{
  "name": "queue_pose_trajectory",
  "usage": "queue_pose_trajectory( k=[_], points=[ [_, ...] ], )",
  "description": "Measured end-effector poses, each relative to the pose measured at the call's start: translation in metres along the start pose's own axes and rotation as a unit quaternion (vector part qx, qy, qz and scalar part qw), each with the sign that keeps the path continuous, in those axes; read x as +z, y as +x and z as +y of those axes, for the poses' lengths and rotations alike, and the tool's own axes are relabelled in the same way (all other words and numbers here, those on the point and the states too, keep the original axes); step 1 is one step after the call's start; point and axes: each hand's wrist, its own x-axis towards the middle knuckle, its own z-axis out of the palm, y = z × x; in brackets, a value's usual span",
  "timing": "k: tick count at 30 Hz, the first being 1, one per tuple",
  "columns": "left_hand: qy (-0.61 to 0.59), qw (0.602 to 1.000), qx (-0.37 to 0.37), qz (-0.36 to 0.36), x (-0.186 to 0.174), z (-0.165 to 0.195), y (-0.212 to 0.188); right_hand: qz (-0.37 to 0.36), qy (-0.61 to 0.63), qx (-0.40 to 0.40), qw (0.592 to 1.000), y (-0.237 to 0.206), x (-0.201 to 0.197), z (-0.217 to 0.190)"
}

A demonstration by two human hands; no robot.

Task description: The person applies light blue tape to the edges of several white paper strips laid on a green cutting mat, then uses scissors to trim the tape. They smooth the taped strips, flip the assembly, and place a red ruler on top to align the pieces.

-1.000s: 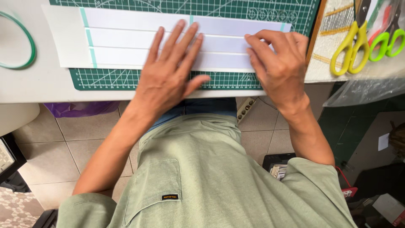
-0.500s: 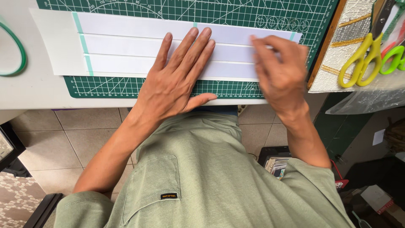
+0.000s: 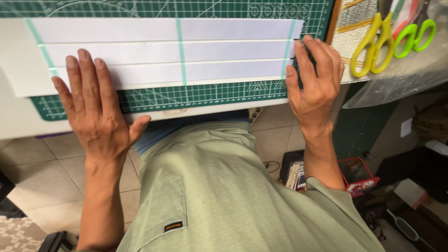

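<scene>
White paper strips (image 3: 163, 56) lie taped side by side on green cutting mat (image 3: 186, 95), upper frame. Left hand (image 3: 95, 116) flat, fingers spread, pressing lower strip; right hand (image 3: 315, 84) fingers together at right ends. Yellow scissors (image 3: 371, 42) untouched.

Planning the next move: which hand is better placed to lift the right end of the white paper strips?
Right. The right hand already has fingertips on the white paper strips at their right end; the left hand lies flat near their left end.
</scene>
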Motion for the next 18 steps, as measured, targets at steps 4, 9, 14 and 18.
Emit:
queue_pose_trajectory(
  k=[4, 9, 14, 18],
  points=[
    [0.013, 0.997, -0.026, 0.068, 0.01, -0.001, -0.004, -0.028, -0.034, -0.011, 0.999, -0.003, 0.009, 0.013],
    [0.033, 0.983, -0.106, 0.149, 0.013, -0.019, -0.014, -0.045, -0.081, -0.028, 0.995, -0.009, 0.023, 0.026],
    [0.041, 0.977, -0.122, 0.171, 0.007, -0.035, -0.019, -0.034, -0.083, -0.041, 0.995, -0.006, 0.025, 0.028],
    [0.048, 0.981, -0.094, 0.163, 0.004, -0.039, -0.017, -0.002, -0.062, -0.042, 0.997, 0.006, 0.021, 0.014]
  ],
)
